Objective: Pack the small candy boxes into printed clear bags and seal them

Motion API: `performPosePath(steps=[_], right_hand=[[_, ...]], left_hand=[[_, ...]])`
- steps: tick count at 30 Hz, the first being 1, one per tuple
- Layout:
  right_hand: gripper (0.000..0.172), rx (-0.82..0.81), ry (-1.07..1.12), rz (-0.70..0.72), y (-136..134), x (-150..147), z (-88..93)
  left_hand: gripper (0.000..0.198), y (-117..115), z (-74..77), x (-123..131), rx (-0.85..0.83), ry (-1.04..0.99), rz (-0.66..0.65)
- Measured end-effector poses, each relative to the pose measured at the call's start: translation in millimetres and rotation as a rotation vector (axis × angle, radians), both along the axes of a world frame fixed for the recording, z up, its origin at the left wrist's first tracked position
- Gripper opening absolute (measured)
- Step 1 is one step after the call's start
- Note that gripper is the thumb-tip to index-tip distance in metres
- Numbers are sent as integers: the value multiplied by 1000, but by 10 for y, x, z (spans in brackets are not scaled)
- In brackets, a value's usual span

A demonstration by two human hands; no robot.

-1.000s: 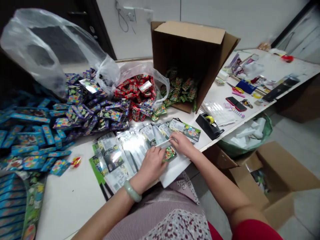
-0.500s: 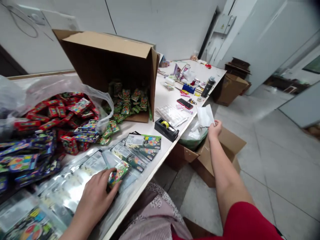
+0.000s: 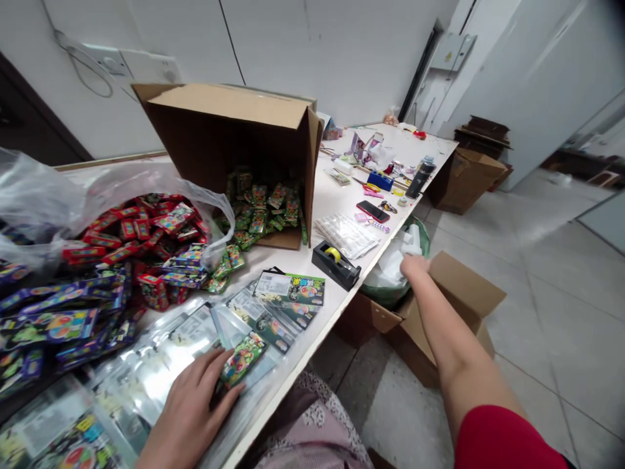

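A small green, colourfully printed packet (image 3: 244, 358) is between the thumb and fingers of my left hand (image 3: 195, 397), low over the table. Beneath it lie overlapping clear plastic sleeves (image 3: 170, 365) with printed cards in them. My right hand (image 3: 415, 267) reaches out over a green bag (image 3: 388, 296) filled with white paper pieces (image 3: 393, 260). Its fingertips are at the white paper and partly hidden, so whether they still grip a piece is unclear.
Red packets (image 3: 141, 228) fill a clear plastic bag; purple packets (image 3: 63, 319) lie beside it. A cardboard box (image 3: 234, 107) on its side holds green packets. A black tape dispenser (image 3: 336, 264) and phone (image 3: 373, 211) lie along the table. An open carton (image 3: 459, 293) stands on the floor.
My right hand has lowered a white paper piece from mid-air down to the green bag. My left hand keeps the green packet in about the same place, while the view has shifted slightly.
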State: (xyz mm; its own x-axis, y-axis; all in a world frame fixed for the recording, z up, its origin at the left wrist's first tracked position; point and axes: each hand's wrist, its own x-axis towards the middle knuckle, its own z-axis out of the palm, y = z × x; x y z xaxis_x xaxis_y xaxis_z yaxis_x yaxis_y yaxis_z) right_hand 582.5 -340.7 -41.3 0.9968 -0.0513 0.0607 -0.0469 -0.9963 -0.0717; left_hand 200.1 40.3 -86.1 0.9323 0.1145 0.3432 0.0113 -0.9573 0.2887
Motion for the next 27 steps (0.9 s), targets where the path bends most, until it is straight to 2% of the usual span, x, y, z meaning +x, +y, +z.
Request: performPosePath(steps=[2, 4, 7, 10, 12, 14, 18, 20, 22, 23, 25, 27], right_hand=[[31, 24, -38, 30, 130, 95, 120], [30, 82, -55, 147, 381, 172, 139], [29, 170, 4, 330, 846, 246, -2], [30, 233, 56, 345, 1169, 278, -169], [28, 273, 65, 319, 1251, 296, -203], [25, 321, 50, 296, 1252, 313, -149], [19, 447, -100, 276, 1169, 199, 191], [19, 516, -193, 324, 1163, -56, 391], [16, 589, -244, 447, 1229, -497, 531], [14, 635, -263, 553, 1294, -778, 567], [9, 769, -302, 957, 1468, -1415, 570], [5, 744, -250, 1211, 1649, -2053, 510]], left_hand=[[44, 6, 34, -6, 23, -55, -19], [40, -6, 65, 19, 33, -98, -29], [37, -38, 112, 44, 29, -115, -43], [36, -19, 154, -51, 24, -108, -39], [36, 39, 158, -190, 11, -105, -1], [36, 112, 142, -351, -22, -102, 55], [34, 196, 140, -540, -187, -80, 147], [35, 164, 214, -501, -363, -43, 210], [39, 69, 353, -367, -622, 8, 273], [45, 1, 439, -275, -777, 43, 285], [65, -156, 613, -69, -1162, -12, 199], [76, -294, 745, 105, -1478, -110, 87]])
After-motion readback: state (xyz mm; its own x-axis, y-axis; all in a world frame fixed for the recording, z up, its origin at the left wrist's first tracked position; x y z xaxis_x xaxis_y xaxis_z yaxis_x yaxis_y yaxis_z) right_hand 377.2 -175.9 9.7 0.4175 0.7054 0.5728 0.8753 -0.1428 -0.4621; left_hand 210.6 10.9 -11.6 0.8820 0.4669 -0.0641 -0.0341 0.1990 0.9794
